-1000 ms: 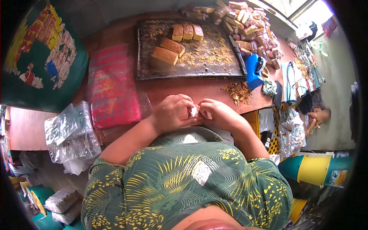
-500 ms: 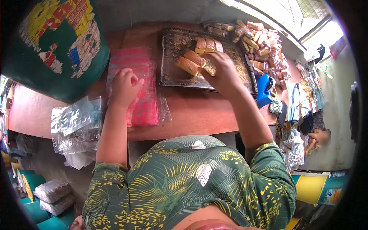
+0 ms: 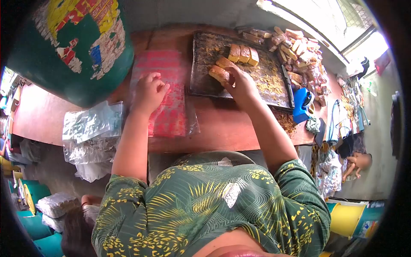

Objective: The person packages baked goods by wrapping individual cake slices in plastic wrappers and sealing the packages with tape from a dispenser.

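My right hand has its thumb and fingers closed on the near end of a loaf piece, golden-brown on top, at the left of a dark baking tray. Another loaf piece lies just behind it, partly hidden by my fingers. Farther back on the tray stands a short row of cut loaf pieces. My left hand is over a stack of red-printed plastic bags, its fingers loosely bent and its thumb apart from them. No object shows in it.
Wrapped loaf pieces are heaped at the back right. A knife lies along the tray's right edge, near a blue tape dispenser. A large green drum stands left. Clear plastic bags hang over the table's front edge.
My right hand has closed on the near loaf piece, having been above and beside it. My left hand's fingers have spread slightly over the bags. The whole view has shifted a little.
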`<state>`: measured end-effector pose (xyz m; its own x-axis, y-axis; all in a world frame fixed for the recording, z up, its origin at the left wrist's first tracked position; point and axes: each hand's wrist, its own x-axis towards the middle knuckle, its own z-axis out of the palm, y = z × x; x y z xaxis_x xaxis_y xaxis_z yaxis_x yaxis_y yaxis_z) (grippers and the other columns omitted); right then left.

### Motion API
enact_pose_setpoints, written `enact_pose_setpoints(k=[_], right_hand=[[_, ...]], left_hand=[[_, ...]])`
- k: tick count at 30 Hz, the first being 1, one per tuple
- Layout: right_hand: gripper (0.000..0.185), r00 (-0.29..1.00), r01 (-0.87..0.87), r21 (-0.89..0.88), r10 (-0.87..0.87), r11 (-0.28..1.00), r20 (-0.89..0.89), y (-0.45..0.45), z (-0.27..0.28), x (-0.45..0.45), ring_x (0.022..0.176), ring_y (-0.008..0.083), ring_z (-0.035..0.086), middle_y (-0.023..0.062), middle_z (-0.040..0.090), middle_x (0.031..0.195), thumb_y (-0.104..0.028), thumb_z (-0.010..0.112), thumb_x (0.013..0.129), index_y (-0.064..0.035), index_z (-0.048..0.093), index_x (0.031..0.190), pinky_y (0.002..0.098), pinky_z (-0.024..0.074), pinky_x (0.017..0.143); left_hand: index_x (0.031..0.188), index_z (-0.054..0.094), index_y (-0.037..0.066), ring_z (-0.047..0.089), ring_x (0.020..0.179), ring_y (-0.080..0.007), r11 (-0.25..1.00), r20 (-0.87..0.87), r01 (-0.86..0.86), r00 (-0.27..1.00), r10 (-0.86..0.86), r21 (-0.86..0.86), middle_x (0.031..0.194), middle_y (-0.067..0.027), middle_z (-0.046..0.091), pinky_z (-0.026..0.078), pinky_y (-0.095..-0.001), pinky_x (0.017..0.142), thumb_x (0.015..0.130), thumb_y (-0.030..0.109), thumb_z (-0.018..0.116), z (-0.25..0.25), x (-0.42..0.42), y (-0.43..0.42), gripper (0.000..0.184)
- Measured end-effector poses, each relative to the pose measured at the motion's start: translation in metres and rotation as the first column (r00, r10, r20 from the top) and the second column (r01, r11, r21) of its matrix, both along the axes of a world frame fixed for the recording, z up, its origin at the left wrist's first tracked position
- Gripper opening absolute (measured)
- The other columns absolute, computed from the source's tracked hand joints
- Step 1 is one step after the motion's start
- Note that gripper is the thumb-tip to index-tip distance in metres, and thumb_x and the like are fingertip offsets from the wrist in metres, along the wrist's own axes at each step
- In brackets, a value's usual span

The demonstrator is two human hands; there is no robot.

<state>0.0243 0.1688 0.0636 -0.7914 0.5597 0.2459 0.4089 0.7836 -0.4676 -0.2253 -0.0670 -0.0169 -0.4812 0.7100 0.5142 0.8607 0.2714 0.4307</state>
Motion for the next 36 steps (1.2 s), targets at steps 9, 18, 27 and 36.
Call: enact_pose_setpoints(k=[9, 18, 27, 36], right_hand=[[0.04, 0.788, -0.2, -0.606, -0.242, 0.77, -0.567, 0.002, -0.075, 0.145, 0.104, 0.0139, 0.065, 0.0065, 0.067, 0.119, -0.007, 0.074, 0.097, -0.0003, 0.059, 0.133, 0.0273, 0.0511, 0.091], [0.04, 0.61, -0.312, -0.604, -0.332, 0.734, -0.719, 0.001, -0.104, 0.189, 0.109, 0.0138, 0.062, 0.0087, 0.065, 0.123, 0.0, 0.067, 0.1, -0.005, 0.051, 0.137, 0.0279, 0.0498, 0.096], [0.04, 0.564, -0.361, -0.657, -0.407, 0.662, -0.719, 0.007, -0.103, 0.191, 0.104, 0.0129, 0.062, 0.0079, 0.067, 0.121, -0.006, 0.068, 0.101, -0.0049, 0.05, 0.137, 0.0277, 0.0499, 0.093], [0.042, 0.542, -0.385, -0.671, -0.434, 0.633, -0.72, 0.008, -0.099, 0.19, 0.104, 0.0131, 0.062, 0.0073, 0.067, 0.118, -0.013, 0.07, 0.101, -0.0047, 0.049, 0.136, 0.0292, 0.0497, 0.094]], left_hand=[[0.092, 0.074, 0.002, 0.061, 0.128, -0.03, 0.997, 0.177, 0.047, 0.984, -0.035, -0.068, 0.143, -0.0158, 0.061, 0.052, -0.0405, 0.1, 0.098, 0.022, 0.071, -0.016, -0.026, -0.004, 0.021], [0.094, 0.072, 0.002, 0.049, 0.144, -0.0319, 0.985, 0.268, 0.121, 0.96, -0.084, -0.125, 0.147, -0.0176, 0.061, 0.04, -0.0414, 0.117, 0.099, 0.018, 0.07, 0.005, -0.016, -0.012, 0.016], [0.114, 0.074, 0.005, 0.061, 0.12, -0.0176, 0.989, 0.656, 0.119, 0.74, -0.147, 0.087, 0.131, -0.0075, 0.07, 0.049, -0.0326, 0.102, 0.106, 0.025, 0.061, 0.01, -0.039, -0.015, 0.026], [0.109, 0.073, 0.006, 0.049, 0.145, -0.0327, 0.793, 0.597, 0.607, 0.617, -0.513, 0.054, 0.144, -0.0172, 0.063, 0.034, -0.0475, 0.122, 0.098, 0.021, 0.071, 0.042, 0.19, 0.058, 0.018]])
